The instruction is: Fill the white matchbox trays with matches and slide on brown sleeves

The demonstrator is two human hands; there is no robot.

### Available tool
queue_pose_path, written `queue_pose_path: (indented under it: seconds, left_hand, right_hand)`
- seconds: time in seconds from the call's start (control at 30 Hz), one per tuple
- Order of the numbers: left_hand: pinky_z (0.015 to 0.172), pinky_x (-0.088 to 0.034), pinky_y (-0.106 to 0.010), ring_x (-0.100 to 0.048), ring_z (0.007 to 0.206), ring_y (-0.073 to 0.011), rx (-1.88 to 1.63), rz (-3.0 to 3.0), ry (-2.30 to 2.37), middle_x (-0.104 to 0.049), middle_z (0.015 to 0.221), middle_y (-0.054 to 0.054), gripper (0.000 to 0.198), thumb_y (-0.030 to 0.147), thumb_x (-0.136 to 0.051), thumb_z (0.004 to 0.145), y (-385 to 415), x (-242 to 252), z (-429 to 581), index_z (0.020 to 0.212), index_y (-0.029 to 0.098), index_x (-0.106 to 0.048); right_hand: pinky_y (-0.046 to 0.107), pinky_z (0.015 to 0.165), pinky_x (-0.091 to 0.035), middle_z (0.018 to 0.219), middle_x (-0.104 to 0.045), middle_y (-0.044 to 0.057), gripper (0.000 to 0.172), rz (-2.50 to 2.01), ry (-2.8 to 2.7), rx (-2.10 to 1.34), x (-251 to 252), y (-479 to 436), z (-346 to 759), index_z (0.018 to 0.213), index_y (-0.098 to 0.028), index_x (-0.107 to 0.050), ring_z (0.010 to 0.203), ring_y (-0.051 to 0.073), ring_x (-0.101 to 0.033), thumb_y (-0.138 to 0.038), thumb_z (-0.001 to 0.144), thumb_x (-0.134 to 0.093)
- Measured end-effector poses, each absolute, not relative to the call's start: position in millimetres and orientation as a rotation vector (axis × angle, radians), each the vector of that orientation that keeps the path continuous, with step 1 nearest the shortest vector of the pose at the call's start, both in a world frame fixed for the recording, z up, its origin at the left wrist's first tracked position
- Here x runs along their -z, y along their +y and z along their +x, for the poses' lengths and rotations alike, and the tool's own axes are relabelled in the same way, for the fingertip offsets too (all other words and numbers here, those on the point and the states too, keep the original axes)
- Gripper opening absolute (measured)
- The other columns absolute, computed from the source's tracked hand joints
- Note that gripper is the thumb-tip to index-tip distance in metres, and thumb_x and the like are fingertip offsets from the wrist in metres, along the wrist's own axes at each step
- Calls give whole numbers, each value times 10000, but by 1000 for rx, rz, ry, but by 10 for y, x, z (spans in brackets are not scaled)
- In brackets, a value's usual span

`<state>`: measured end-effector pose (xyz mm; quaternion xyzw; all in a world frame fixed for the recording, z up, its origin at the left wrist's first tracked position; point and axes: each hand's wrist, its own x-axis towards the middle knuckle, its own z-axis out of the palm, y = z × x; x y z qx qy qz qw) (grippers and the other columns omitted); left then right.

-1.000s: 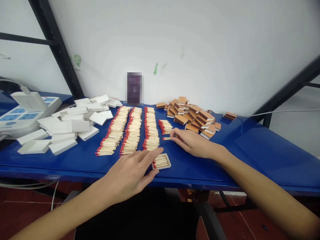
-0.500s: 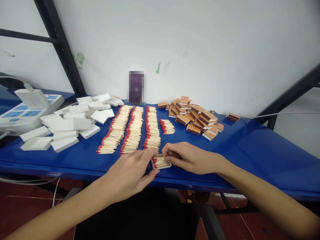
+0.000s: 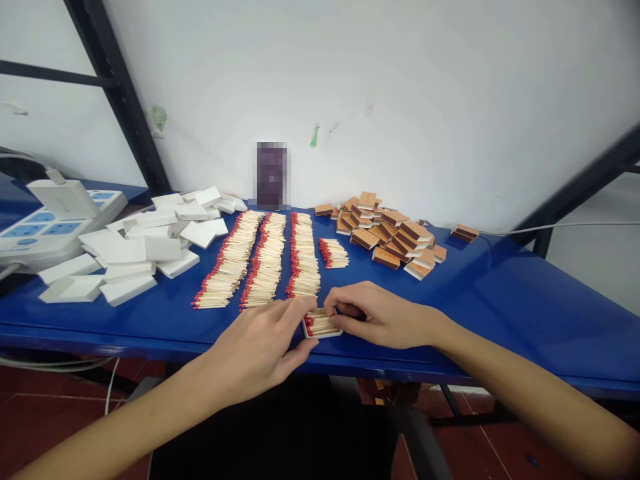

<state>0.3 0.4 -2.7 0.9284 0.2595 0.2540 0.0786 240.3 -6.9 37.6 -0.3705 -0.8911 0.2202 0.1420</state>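
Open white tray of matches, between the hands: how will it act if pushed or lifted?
The tray is probably light: small, thin-walled, holding only thin matches. Pushed, it should slide rather than roll, given its flat, boxy shape and the smooth-looking table. If tilted, it may spill, since its top is open.

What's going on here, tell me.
A person's left hand steadies a small open tray of matches near the front edge of the table. The right hand has its fingers at the tray's right end, over the matches; whether they pinch one is unclear. Beyond, three long rows and one short row of matches lie on the table. White trays are heaped to the left, brown covers to the right.
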Motion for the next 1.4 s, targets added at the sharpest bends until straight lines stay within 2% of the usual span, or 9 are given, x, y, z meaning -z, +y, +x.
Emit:
queue_pose_path:
  seconds: [0.37,0.47,0.6,0.77,0.97,1.4]
  left_hand:
    - [713,-563,-377,-691,875,-251,-764,2806,761,-685,1034,-52,311,275,-553,955,0,20,2,1226,229,-407]
    - [709,-566,-376,-686,863,-245,-749,2837,743,-677,1024,-51,290,274,-533,968,-1,3,2,1234,226,-427]
    - [752,-580,-397,-686,887,-240,-714,2898,696,-662,1077,-64,221,275,-486,993,1,-9,-4,1208,223,-477]
    - [779,-590,-406,-687,908,-240,-732,2899,678,-655,1108,-73,215,268,-484,995,13,-2,6,1201,213,-509]
    - [777,-594,-410,-687,901,-236,-713,2900,629,-648,1087,-75,168,254,-446,1006,22,-17,2,1086,201,-583]
    - [799,-597,-428,-689,922,-246,-737,2924,649,-657,1116,-72,179,251,-489,989,28,9,1,1145,209,-566]
  right_hand:
    - [241,566,-285,637,-390,-68,62,-1022,-2558,-642,-367,-82,2393,836,-194,-535,546,91,-336,-175,892,-517]
    - [234,551,-280,621,-365,-75,62,-1022,-2531,-615,-352,-54,2410,837,-195,-541,534,88,-328,-213,897,-541]
    - [239,549,-285,589,-340,-77,156,-1203,-2331,-347,-264,95,2530,847,-203,-523,514,101,-326,-295,963,-474]
    - [255,566,-283,606,-435,-52,140,-1492,-2259,-91,-129,339,2748,952,-188,-557,539,127,-409,-297,955,-469]
    - [253,565,-275,602,-462,-42,167,-1552,-2275,-86,-103,407,2797,971,-182,-586,540,132,-424,-294,959,-463]
    - [252,559,-265,575,-441,-58,112,-1567,-2311,-219,-148,381,2759,900,-195,-550,529,124,-425,-275,942,-482]
